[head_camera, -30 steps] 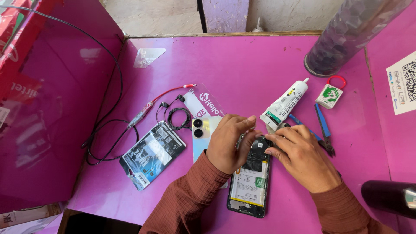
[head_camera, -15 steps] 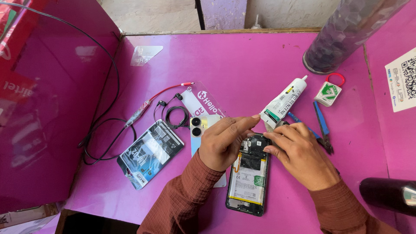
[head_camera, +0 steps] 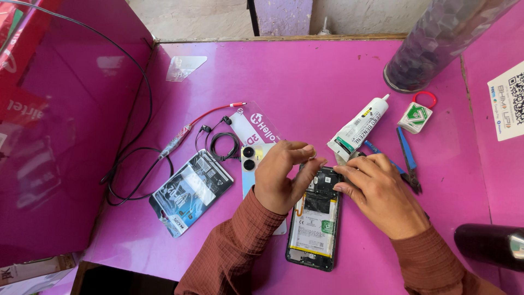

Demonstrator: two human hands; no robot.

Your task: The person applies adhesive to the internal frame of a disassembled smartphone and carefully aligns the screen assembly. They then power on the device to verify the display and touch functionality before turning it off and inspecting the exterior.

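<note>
Fingertips (head_camera: 339,170) touching opened phone (head_camera: 315,218) (top end).

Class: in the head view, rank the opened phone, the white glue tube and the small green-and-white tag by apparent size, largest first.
1. Opened phone, partly hidden by the hands.
2. White glue tube.
3. Green-and-white tag, clearly the smallest.

Left hand (head_camera: 278,177): raised, palm turned inward toward the right, fingers loosely curled, thumb and forefinger tips drawn close together at upper right. Wrist bent; forearm in a rust-brown ribbed sleeve, entering from the lower edge.

Right hand (head_camera: 379,191): palm down, back of hand to camera, fingers extended leftward and pressed flat, fingertips close to the left hand's. Forearm sleeved alike, entering from lower right.
</note>
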